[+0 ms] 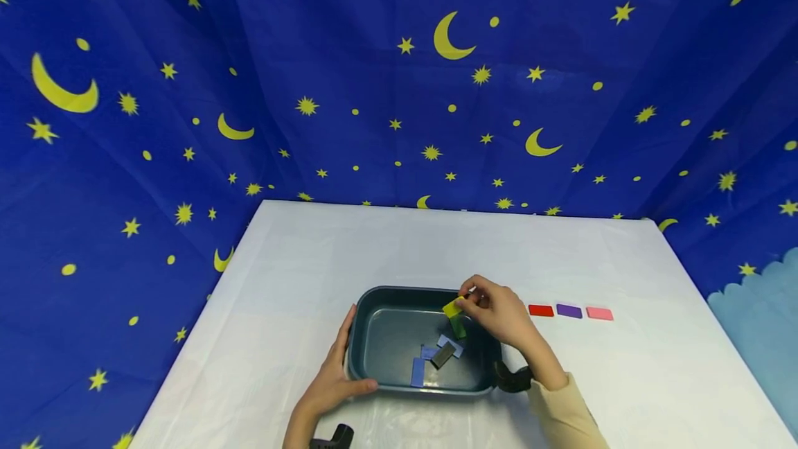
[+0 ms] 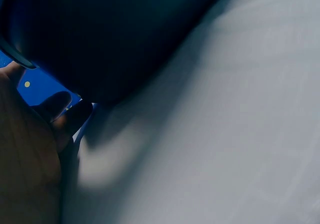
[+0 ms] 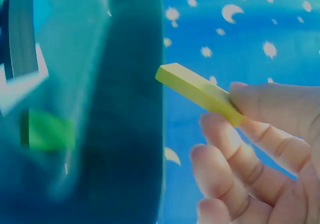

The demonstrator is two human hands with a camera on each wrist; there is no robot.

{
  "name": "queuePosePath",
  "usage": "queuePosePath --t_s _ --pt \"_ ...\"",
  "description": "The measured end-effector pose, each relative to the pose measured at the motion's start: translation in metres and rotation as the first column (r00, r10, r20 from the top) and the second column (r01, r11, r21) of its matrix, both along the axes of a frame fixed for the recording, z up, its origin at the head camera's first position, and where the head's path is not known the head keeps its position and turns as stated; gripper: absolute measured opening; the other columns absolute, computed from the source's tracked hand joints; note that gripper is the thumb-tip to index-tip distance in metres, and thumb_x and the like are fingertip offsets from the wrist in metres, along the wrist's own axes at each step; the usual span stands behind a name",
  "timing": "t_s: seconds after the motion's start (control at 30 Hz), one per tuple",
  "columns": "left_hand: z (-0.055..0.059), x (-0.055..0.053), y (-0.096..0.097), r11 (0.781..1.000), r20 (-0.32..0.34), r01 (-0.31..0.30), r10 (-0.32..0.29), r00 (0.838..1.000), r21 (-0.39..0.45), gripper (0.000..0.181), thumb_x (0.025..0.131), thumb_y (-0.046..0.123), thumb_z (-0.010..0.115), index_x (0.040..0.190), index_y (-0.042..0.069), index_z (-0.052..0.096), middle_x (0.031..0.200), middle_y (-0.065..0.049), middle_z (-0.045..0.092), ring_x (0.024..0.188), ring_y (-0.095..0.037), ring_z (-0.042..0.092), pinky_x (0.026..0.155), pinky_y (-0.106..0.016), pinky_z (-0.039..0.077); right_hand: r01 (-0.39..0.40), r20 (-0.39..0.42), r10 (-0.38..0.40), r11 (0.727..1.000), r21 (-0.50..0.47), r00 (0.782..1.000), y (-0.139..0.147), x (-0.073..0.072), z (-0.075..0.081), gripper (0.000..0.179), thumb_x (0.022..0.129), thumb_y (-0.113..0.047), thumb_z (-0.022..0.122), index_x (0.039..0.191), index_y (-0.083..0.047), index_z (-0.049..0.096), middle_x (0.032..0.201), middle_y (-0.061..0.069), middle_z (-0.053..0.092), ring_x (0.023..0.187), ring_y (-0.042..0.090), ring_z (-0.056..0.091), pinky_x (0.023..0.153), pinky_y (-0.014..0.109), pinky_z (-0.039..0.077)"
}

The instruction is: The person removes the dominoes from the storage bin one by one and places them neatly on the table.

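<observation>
A yellow domino-like block (image 3: 200, 91) is pinched between the thumb and fingers of my right hand (image 1: 497, 309), over the right back part of a dark teal plastic tray (image 1: 399, 289). My left hand (image 1: 330, 381) holds the tray's near left corner, thumb at the front rim and fingers along the left side. Inside the tray, a green block (image 1: 458, 328) lies just below the yellow one in the head view. A dark grey block (image 1: 442, 356) rests across a blue block (image 1: 450, 346), and another blue block (image 1: 418, 371) lies near the front wall.
Right of the tray, a red block (image 1: 541, 310), a purple block (image 1: 569, 311) and a pink block (image 1: 600, 314) form a row on the white table (image 1: 349, 241). Behind hangs a blue curtain (image 1: 349, 40) with yellow moons and stars.
</observation>
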State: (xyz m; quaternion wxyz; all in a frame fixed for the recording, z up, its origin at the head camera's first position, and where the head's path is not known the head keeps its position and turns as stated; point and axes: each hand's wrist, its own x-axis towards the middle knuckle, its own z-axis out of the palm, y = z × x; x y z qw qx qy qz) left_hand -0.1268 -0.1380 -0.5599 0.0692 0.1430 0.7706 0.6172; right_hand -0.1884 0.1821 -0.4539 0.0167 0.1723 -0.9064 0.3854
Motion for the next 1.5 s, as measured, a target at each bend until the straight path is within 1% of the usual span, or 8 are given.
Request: queuePosePath --t_s 0.2,0.4,0.63,0.73,0.83,0.97,1.17,1.5 --pt "0.001 0.0 0.001 1.0 -0.013 -0.002 0.002 1.0 -0.004 0.121 0.066 0.026 0.086 0.153 0.032 0.002 0.157 0.002 0.005 0.138 -0.032 0.013 0.099 -0.067 0.015 0.202 0.015 -0.201 0.977 -0.073 0.979 0.037 0.006 0.0 0.012 0.09 -0.023 0.068 0.096 -0.014 0.064 0.075 0.0 0.061 0.057 0.015 0.055 0.048 0.027 0.043" --pt "0.002 0.0 0.001 1.0 -0.034 -0.011 0.01 0.999 -0.011 0.121 0.065 0.027 0.086 0.154 0.03 0.003 0.158 0.002 0.005 0.139 -0.032 0.012 0.099 -0.067 0.015 0.372 0.041 -0.371 0.912 -0.174 0.928 0.068 0.015 -0.01 0.02 0.092 -0.027 0.065 0.1 -0.008 0.062 0.079 0.011 0.062 0.061 0.03 0.059 0.053 0.029 0.048" --pt "0.002 0.0 0.002 1.0 -0.043 -0.013 0.012 0.999 -0.02 0.121 0.065 0.026 0.086 0.154 0.027 0.003 0.158 0.0 0.005 0.139 -0.033 0.013 0.099 -0.068 0.014 0.494 0.103 -0.484 0.842 -0.216 0.869 0.099 0.023 -0.037 0.029 0.091 -0.035 0.064 0.099 -0.007 0.06 0.077 0.015 0.064 0.058 0.024 0.06 0.048 0.042 0.045" --pt "0.002 0.0 0.001 1.0 -0.041 -0.011 0.01 0.999 -0.016 0.122 0.065 0.026 0.085 0.154 0.026 0.003 0.158 -0.001 0.006 0.138 -0.034 0.014 0.099 -0.068 0.015 0.527 0.147 -0.507 0.835 -0.161 0.849 0.109 0.025 -0.05 0.034 0.092 -0.039 0.062 0.101 -0.006 0.059 0.079 0.014 0.065 0.059 0.022 0.061 0.048 0.045 0.044" --pt "0.003 0.0 0.001 1.0 -0.04 -0.009 0.009 0.999 -0.011 0.121 0.065 0.026 0.085 0.154 0.027 0.003 0.158 -0.002 0.006 0.138 -0.035 0.015 0.098 -0.068 0.015 0.545 0.176 -0.522 0.828 -0.13 0.835 0.114 0.028 -0.058 0.035 0.092 -0.036 0.062 0.103 -0.003 0.059 0.078 0.013 0.065 0.057 0.02 0.06 0.048 0.037 0.044" --pt "0.002 0.0 0.001 1.0 -0.032 -0.009 0.009 0.999 -0.013 0.121 0.065 0.026 0.085 0.154 0.03 0.002 0.158 -0.002 0.006 0.138 -0.035 0.014 0.099 -0.068 0.015 0.554 0.212 -0.523 0.824 -0.123 0.825 0.117 0.032 -0.062 0.034 0.093 -0.029 0.063 0.106 0.002 0.059 0.076 0.013 0.063 0.054 0.018 0.058 0.051 0.027 0.043" --pt "0.001 0.0 0.001 1.0 -0.023 -0.015 0.015 1.0 -0.009 0.121 0.064 0.027 0.085 0.154 0.029 0.003 0.157 0.001 0.007 0.139 -0.031 0.013 0.1 -0.067 0.013 0.572 0.272 -0.543 0.82 -0.035 0.795 0.121 0.034 -0.067 0.034 0.094 -0.028 0.062 0.108 0.002 0.058 0.074 0.007 0.061 0.055 0.016 0.057 0.054 0.027 0.04" --pt "0.001 0.0 0.002 1.0 -0.018 -0.018 0.018 1.0 -0.011 0.121 0.064 0.028 0.085 0.154 0.03 0.003 0.158 0.003 0.006 0.139 -0.031 0.012 0.1 -0.067 0.013 0.587 0.225 -0.581 0.808 0.045 0.783 0.125 0.032 -0.077 0.032 0.091 -0.028 0.065 0.104 0.001 0.061 0.069 0.003 0.058 0.055 0.014 0.054 0.054 0.027 0.039"
